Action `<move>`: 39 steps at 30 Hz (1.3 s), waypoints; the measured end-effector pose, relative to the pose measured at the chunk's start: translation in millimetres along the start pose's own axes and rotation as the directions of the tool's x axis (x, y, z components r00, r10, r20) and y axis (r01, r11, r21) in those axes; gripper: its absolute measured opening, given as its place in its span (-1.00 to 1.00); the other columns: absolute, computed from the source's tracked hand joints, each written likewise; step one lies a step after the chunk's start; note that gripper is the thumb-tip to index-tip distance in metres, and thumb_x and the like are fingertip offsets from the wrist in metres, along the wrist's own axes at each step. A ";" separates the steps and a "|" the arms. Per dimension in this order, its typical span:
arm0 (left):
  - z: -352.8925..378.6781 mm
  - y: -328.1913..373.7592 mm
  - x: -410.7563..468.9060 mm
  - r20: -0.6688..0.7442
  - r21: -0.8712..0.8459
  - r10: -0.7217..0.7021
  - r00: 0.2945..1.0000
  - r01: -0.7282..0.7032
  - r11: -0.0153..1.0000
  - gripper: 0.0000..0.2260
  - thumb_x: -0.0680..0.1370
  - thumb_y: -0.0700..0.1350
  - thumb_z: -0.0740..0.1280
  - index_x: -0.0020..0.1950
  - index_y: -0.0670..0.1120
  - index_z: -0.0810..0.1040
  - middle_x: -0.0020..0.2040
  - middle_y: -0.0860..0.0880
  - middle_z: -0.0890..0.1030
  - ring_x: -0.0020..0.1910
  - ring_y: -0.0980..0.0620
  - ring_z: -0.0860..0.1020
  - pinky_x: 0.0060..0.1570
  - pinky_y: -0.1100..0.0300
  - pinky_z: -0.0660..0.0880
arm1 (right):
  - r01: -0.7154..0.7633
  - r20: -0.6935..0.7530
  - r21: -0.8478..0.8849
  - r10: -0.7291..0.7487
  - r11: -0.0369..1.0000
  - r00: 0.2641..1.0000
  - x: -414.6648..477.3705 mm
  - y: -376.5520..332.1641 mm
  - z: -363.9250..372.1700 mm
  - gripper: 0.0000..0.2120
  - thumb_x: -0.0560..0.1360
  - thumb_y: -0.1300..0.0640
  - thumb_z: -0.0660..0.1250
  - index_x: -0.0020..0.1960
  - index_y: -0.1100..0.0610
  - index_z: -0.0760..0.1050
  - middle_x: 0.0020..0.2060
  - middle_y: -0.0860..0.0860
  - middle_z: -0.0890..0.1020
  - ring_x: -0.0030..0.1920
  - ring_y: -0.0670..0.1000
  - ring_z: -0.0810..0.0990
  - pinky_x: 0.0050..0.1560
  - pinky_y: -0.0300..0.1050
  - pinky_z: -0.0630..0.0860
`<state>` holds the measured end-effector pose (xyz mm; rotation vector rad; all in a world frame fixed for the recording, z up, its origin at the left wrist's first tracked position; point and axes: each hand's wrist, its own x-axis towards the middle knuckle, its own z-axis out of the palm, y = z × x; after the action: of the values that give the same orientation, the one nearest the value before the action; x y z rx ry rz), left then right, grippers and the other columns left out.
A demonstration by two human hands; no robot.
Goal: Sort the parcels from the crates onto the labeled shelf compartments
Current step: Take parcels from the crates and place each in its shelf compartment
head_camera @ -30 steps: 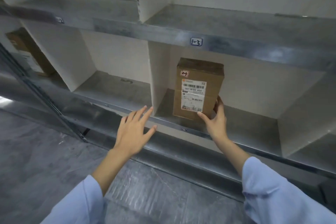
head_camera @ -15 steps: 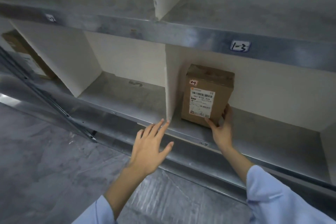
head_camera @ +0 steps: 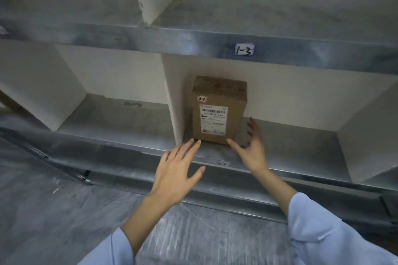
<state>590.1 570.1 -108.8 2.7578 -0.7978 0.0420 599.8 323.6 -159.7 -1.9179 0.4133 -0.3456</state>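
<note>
One parcel upright on shelf, left hand, right hand, fingers spread, gripping nothing.

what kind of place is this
Probably a parcel sorting or storage room: metal shelving split into compartments by white dividers, a handwritten label reading 1-3, and a cardboard parcel bearing a barcoded shipping label.

One parcel, one left hand, one right hand, two sleeves

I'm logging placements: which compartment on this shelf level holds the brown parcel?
The right compartment, under the 1-3 label: the parcel stands upright there beside the white divider. The left compartment shows none.
</note>
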 end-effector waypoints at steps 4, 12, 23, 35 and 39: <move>-6.5 29.3 19.1 0.005 0.012 0.098 0.995 -0.098 0.995 -0.39 0.57 0.30 -0.01 0.59 0.10 0.11 0.56 0.08 0.23 0.48 0.04 0.26 0.36 0.13 0.23 | 0.023 -0.030 -0.217 -0.030 0.976 0.999 -21.0 -15.1 -36.6 -0.11 0.42 -0.33 0.39 0.57 -0.23 -0.04 0.55 -0.10 0.20 0.52 0.02 0.23 0.40 0.10 0.34; -20.5 128.4 62.6 0.027 0.057 0.296 0.955 -0.298 0.953 -0.34 0.54 0.35 -0.08 0.60 0.11 0.10 0.58 0.02 0.20 0.49 -0.06 0.26 0.37 0.02 0.23 | -0.051 -0.118 -0.672 -0.039 0.738 0.992 -71.5 -36.4 -145.6 -0.21 0.49 -0.45 0.12 0.59 -0.20 -0.07 0.59 -0.05 0.08 0.53 0.11 0.15 0.35 0.17 0.35; -9.3 340.5 54.2 0.064 0.008 0.660 0.748 -0.662 0.749 -0.27 0.48 0.38 -0.21 0.61 0.12 0.01 0.60 0.04 0.11 0.51 -0.04 0.22 0.40 -0.01 0.20 | -0.391 -0.400 -0.794 0.084 0.466 0.913 -207.8 -33.3 -334.5 -0.26 0.53 -0.42 0.03 0.60 -0.18 -0.10 0.61 -0.06 -0.01 0.56 0.15 0.08 0.41 0.17 0.27; 6.4 590.7 -58.9 -0.015 -0.113 0.855 0.518 -0.850 0.514 -0.30 0.51 0.39 -0.17 0.60 0.12 0.06 0.59 0.04 0.16 0.51 -0.04 0.22 0.39 -0.02 0.21 | -0.634 -0.662 -0.654 0.095 0.412 0.744 -397.4 -27.7 -526.4 -0.28 0.56 -0.40 0.04 0.60 -0.17 -0.09 0.61 -0.05 0.02 0.58 0.11 0.01 0.47 0.16 0.19; 12.2 661.3 -91.2 -0.064 -0.140 0.893 0.445 -0.890 0.434 -0.37 0.57 0.36 -0.02 0.60 0.15 0.03 0.59 0.07 0.13 0.52 -0.01 0.20 0.42 -0.03 0.20 | -0.692 -0.723 -0.607 0.089 0.390 0.685 -450.6 -19.3 -576.9 -0.28 0.56 -0.40 0.02 0.60 -0.16 -0.08 0.60 -0.04 0.04 0.58 0.11 0.04 0.49 0.15 0.22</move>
<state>163.0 77.3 34.5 1.8419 -2.0858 0.1491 -46.9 50.9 48.9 -2.5168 1.8039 -0.4316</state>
